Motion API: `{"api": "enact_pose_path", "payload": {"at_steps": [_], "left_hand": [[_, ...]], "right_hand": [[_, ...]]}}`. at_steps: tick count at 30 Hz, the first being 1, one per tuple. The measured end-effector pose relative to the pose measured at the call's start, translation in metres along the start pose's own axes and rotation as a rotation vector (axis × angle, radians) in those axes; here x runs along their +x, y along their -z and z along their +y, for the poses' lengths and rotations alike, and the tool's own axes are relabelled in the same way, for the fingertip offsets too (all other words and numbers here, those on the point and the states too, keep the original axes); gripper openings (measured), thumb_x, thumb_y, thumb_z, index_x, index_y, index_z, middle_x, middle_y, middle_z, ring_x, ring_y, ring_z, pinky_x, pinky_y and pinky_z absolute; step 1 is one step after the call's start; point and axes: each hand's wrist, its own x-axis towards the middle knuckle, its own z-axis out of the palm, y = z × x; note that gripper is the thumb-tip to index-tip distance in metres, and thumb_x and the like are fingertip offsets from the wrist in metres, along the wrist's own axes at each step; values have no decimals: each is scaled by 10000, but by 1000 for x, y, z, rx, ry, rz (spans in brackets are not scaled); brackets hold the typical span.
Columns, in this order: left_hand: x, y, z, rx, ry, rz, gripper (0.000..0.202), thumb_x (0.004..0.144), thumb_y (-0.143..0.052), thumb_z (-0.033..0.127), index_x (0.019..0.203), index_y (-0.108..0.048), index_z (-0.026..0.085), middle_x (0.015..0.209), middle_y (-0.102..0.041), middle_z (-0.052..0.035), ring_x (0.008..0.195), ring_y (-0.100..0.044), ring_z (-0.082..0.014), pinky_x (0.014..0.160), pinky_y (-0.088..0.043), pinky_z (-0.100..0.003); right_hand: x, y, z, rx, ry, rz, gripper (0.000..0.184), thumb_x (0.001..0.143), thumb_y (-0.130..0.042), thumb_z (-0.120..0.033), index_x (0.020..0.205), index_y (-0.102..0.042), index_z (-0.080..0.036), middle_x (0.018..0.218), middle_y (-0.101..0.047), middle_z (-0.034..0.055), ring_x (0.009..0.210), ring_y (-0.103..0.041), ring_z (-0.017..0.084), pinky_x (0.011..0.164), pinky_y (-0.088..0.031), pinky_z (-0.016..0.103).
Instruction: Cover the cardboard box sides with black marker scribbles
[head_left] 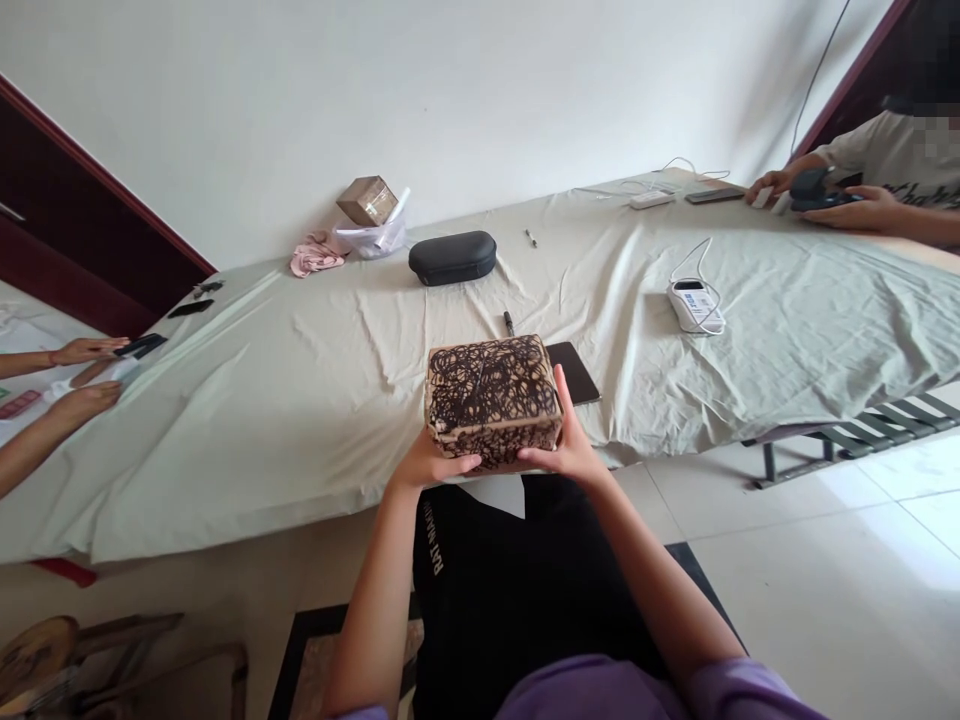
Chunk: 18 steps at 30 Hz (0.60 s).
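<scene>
Both hands hold a cardboard box [493, 402] covered in dark scribbled lines, lifted just above the near edge of the table [300, 400], over the person's lap. The left hand [431, 465] grips the box's near left corner, thumb laid along the lower front face, fingers wrapped out of sight underneath. The right hand [568, 445] clasps the near right corner, thumb on the front, fingers running up the right side. Both hands are closed firmly on the box; it sits level between them.

A pale green sheet drapes the table and hangs over its near edge. Just behind the box, partly hidden by it, lies a dark tablet [576, 370]. A short dark pen [508, 323] lies just beyond the box. Farther back, near the middle, a black zip case [452, 257]. To its left, by the wall, a small brown carton [367, 200] rests on a clear plastic bag [371, 238], with a pink cloth [316, 257] beside it. To the right, a white device with a coiled cable [696, 303].

At the far right end, another person's hands [814, 192] hold a dark gadget. At the left edge, a second co-worker's hands [86, 375] handle a phone and something white.
</scene>
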Motion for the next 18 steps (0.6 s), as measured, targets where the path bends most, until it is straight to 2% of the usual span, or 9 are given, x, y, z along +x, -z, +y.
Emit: {"api": "enact_pose_path", "payload": {"at_steps": [2, 4, 6, 7, 8, 9, 11, 15, 18], "left_hand": [[10, 7, -17, -36, -64, 125, 835, 615, -998, 465, 1346, -690, 204, 1355, -743, -177, 1349, -658, -424, 1237, -450, -646], [23, 17, -31, -100, -132, 291, 981, 593, -1005, 479, 1448, -611, 206, 1414, -705, -170, 1423, -607, -407, 1272, -416, -600], [38, 28, -42, -172, -185, 428, 1036, 599, -996, 511, 1492, -562, 214, 1448, -676, -160, 1465, -571, -390, 1293, -387, -548], [46, 32, -47, -203, -202, 456, 1050, 608, -990, 519, 1509, -541, 223, 1472, -658, -157, 1481, -557, -382, 1297, -380, -526], [54, 36, -51, -227, -213, 456, 1066, 615, -988, 514, 1529, -517, 232, 1504, -635, -154, 1496, -542, -373, 1297, -375, -508], [62, 38, -56, -245, -215, 439, 1085, 620, -987, 499, 1550, -492, 240, 1539, -609, -153, 1510, -528, -366, 1296, -375, -496], [75, 38, -66, -278, -191, 380, 1129, 616, -991, 474, 1583, -453, 251, 1590, -568, -155, 1524, -511, -365, 1290, -379, -497], [87, 26, -86, -356, -178, 393, 1179, 534, -996, 548, 1556, -496, 242, 1543, -608, -167, 1486, -537, -409, 1263, -401, -552], [88, 21, -96, -384, -178, 402, 1156, 502, -1018, 474, 1530, -535, 257, 1508, -642, -151, 1458, -567, -398, 1251, -413, -545]], "right_hand": [[12, 4, 9, 117, 54, 51, 1214, 808, -833, -703, 1740, -129, -371, 1768, -359, 149, 1611, -426, 344, 1224, -476, 593], [33, 11, 15, 91, 82, 173, 864, 924, -725, -667, 1645, -372, -349, 1660, -509, 145, 1482, -572, 314, 1131, -553, 532], [64, 16, 22, -143, 28, 293, 508, 977, -696, -557, 1384, -625, -262, 1445, -675, 146, 1276, -686, 284, 1056, -572, 461], [82, 18, 26, -297, -31, 308, 408, 981, -682, -538, 1243, -682, -227, 1284, -743, 143, 1135, -721, 275, 989, -582, 437], [102, 19, 31, -449, -104, 301, 368, 988, -660, -514, 1184, -692, -204, 1156, -774, 136, 1037, -728, 270, 950, -578, 427], [121, 18, 37, -602, -188, 236, 366, 990, -657, -487, 1201, -685, -189, 1121, -782, 132, 994, -729, 266, 950, -567, 424], [158, 14, 50, -902, -343, 144, 392, 1023, -613, -464, 1301, -636, -188, 1200, -774, 138, 1044, -729, 290, 951, -552, 427], [205, 4, 72, -1001, -414, 99, 382, 1007, -631, -333, 1340, -595, -149, 1299, -730, 234, 1207, -691, 415, 995, -514, 501], [221, 3, 80, -992, -479, 70, 332, 969, -630, -230, 1286, -600, -137, 1268, -725, 262, 1204, -691, 447, 994, -507, 519]]}}
